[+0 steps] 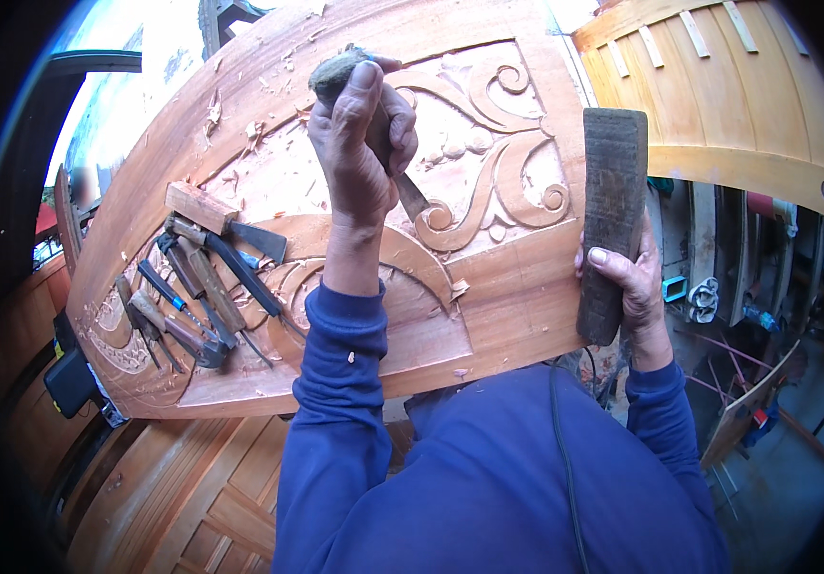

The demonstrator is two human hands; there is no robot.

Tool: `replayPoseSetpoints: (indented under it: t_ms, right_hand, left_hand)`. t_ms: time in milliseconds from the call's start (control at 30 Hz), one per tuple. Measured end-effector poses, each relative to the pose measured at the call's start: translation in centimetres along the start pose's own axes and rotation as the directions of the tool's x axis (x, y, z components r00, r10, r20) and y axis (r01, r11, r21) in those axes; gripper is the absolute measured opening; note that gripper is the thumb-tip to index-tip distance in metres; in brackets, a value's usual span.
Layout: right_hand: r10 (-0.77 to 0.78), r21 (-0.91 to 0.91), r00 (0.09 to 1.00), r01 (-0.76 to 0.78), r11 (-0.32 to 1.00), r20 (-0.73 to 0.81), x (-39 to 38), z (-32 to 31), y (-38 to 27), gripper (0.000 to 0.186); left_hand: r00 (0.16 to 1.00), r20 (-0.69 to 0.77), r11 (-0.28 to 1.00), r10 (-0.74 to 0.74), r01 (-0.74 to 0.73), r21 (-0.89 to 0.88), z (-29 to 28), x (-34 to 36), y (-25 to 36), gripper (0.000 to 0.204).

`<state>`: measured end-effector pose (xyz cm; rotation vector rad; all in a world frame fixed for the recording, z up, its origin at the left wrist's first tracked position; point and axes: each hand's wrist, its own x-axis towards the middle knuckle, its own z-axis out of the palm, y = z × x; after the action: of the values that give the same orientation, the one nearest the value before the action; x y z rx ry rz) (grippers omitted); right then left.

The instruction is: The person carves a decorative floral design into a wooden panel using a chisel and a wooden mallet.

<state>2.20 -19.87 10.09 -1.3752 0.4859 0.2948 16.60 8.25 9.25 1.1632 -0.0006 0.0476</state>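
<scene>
My left hand grips a chisel by its worn, rounded handle; the metal blade points down at a carved scroll on the wooden door panel. My right hand holds a dark rectangular wooden mallet block upright at the panel's right edge, a little apart from the chisel. The panel shows raised leaf and scroll carving, with wood chips scattered over it.
Several chisels and gouges lie in a pile on the panel's left part. Another wooden panel with slats stands at the upper right. More carved doors lie below. A black box sits at the left.
</scene>
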Motion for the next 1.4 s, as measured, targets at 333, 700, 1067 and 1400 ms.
replayPoseSetpoints:
  t_ms: [333, 700, 1067, 1400]
  right_hand:
    - [-0.015, 0.005, 1.000, 0.015, 1.000, 0.006, -0.1, 0.4, -0.2, 0.064]
    - [-0.291, -0.404, 0.951, 0.309, 0.861, 0.106, 2.7, 4.2, -6.2, 0.085]
    - [-0.179, -0.444, 0.428, 0.894, -0.060, 0.886, 14.5, 17.5, -18.0, 0.073]
    - [-0.225, -0.191, 0.185, 0.982, -0.004, 0.956, 15.2, 22.1, -17.4, 0.073]
  left_hand:
    - [1.000, -0.016, 0.989, -0.018, 0.015, -0.150, -0.6, -0.1, 0.0, 0.036]
    - [0.992, -0.074, 0.989, -0.105, 0.096, -0.116, -0.9, 0.4, -1.3, 0.028]
    - [0.974, -0.220, 0.999, -0.048, 0.041, -0.036, -0.5, -1.3, -0.5, 0.023]
    - [0.940, -0.340, 0.990, -0.010, -0.037, -0.133, -0.9, -2.3, -0.4, 0.024]
